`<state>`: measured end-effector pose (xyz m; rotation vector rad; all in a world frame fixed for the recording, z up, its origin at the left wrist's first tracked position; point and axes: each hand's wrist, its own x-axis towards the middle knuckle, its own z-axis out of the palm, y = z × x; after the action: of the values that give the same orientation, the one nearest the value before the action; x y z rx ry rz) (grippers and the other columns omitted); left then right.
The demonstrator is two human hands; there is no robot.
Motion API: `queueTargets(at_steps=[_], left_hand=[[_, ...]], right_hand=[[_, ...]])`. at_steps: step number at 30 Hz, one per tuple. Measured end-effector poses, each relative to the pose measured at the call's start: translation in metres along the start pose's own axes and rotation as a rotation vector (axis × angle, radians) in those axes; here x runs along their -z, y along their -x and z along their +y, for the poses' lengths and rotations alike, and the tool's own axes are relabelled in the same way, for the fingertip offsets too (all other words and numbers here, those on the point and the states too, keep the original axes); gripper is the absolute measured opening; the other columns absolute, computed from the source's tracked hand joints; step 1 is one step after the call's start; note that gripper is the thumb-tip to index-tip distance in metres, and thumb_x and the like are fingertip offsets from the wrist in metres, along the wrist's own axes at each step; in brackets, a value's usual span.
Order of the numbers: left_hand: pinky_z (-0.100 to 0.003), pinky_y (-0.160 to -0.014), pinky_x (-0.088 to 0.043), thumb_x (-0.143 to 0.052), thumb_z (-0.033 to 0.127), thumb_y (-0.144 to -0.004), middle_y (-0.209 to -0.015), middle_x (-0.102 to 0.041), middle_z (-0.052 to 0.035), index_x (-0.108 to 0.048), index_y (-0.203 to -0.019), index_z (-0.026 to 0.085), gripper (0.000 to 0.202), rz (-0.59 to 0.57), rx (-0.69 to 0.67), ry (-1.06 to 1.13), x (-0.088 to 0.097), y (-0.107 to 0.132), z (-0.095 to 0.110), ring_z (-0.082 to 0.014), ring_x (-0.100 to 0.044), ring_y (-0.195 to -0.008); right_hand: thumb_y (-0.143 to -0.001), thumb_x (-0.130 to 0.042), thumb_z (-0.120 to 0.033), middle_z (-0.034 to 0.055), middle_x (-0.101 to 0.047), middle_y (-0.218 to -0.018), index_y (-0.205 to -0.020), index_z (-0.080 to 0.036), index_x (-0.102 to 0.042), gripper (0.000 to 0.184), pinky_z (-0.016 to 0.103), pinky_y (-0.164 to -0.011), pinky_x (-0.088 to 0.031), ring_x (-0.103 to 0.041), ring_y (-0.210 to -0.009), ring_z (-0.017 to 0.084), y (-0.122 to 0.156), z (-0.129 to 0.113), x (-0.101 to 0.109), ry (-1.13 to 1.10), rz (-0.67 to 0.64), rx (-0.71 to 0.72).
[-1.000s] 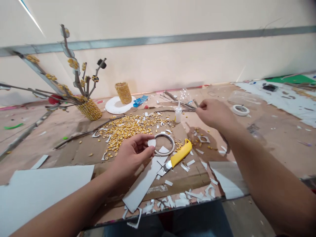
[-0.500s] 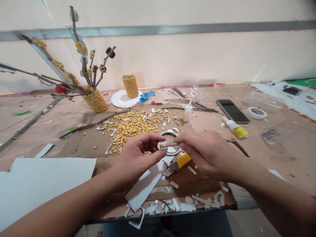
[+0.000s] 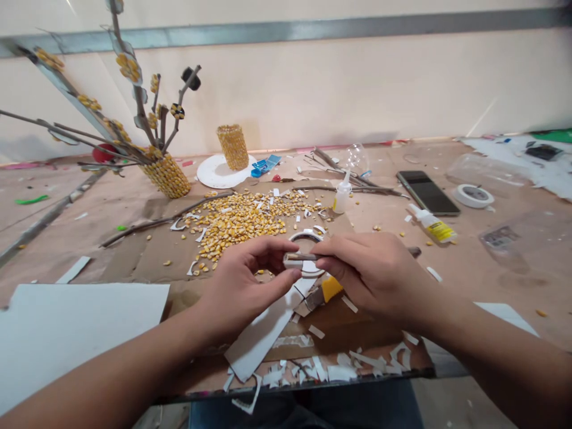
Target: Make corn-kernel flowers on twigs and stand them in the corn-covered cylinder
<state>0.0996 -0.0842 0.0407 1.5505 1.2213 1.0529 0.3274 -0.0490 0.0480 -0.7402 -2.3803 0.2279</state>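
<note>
My right hand (image 3: pixel 373 268) grips a thin brown stick (image 3: pixel 304 257), its cut end pointing left. A darker piece of the stick shows behind that hand. My left hand (image 3: pixel 250 277) curves around the cut end, thumb and index finger apart; whether it touches the stick is hard to tell. Just behind the stick is a white ring (image 3: pixel 308 273), like a tape roll, partly hidden by my fingers. Below the hands, a yellow utility knife (image 3: pixel 330 289) with its blade out lies by a white card strip (image 3: pixel 263 339). Corn kernels (image 3: pixel 243 220) are heaped beyond my left hand.
At the back left, branches with kernel flowers stand in a kernel-covered pot (image 3: pixel 167 176). A similar cup (image 3: pixel 233 149) stands on a white disc (image 3: pixel 214 173). Glue bottles (image 3: pixel 343 193), a phone (image 3: pixel 428 192) and a tape roll (image 3: pixel 473 195) lie rightward. Paper scraps litter the front edge.
The view has tilted down and shifted slightly. The stick has turned in my right hand, so its rear end now shows closer behind the hand. My left hand stays almost in place.
</note>
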Motion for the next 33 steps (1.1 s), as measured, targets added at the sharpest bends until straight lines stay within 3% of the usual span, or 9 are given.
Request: queueTargets(at_steps=[8, 15, 25, 33], left_hand=[[-0.023, -0.067, -0.054, -0.082, 0.023, -0.083, -0.086, -0.076, -0.0046, -0.077, -0.109, 0.017, 0.027, 0.009, -0.005, -0.01, -0.001, 0.0, 0.0, -0.013, -0.065, -0.073], [-0.022, -0.064, -0.052, -0.08, 0.019, -0.084, -0.076, -0.071, -0.0001, -0.077, -0.106, 0.017, 0.023, 0.021, -0.064, -0.112, -0.002, 0.0, 0.002, -0.0114, -0.063, -0.068], [-0.024, -0.068, -0.056, -0.08, 0.028, -0.086, -0.086, -0.077, -0.0022, -0.078, -0.107, 0.02, 0.023, 0.018, 0.022, -0.114, -0.001, -0.002, 0.001, -0.014, -0.068, -0.073], [-0.023, -0.065, -0.054, -0.08, 0.027, -0.086, -0.082, -0.075, -0.0014, -0.078, -0.107, 0.019, 0.023, 0.013, 0.018, -0.121, -0.002, -0.002, 0.002, -0.0131, -0.065, -0.071]], right_hand=[[-0.1, -0.063, -0.017, 0.0044, -0.076, -0.088, -0.102, -0.017, -0.071, 0.008, 0.03, -0.067, -0.046, -0.069, -0.075, 0.017, 0.003, -0.001, -0.003, 0.052, 0.082, 0.036], [-0.098, -0.065, -0.015, 0.0065, -0.078, -0.092, -0.099, -0.015, -0.074, 0.009, 0.032, -0.067, -0.047, -0.07, -0.075, 0.019, 0.005, 0.0, -0.007, 0.15, 0.131, 0.068], [-0.096, -0.064, -0.012, 0.0042, -0.079, -0.089, -0.093, -0.016, -0.076, 0.013, 0.033, -0.063, -0.04, -0.068, -0.071, 0.018, 0.002, -0.001, -0.01, 0.194, 0.115, 0.063], [-0.096, -0.062, -0.012, 0.0031, -0.08, -0.092, -0.096, -0.019, -0.074, 0.014, 0.031, -0.065, -0.041, -0.068, -0.074, 0.017, 0.004, 0.001, -0.011, 0.188, 0.098, 0.051]])
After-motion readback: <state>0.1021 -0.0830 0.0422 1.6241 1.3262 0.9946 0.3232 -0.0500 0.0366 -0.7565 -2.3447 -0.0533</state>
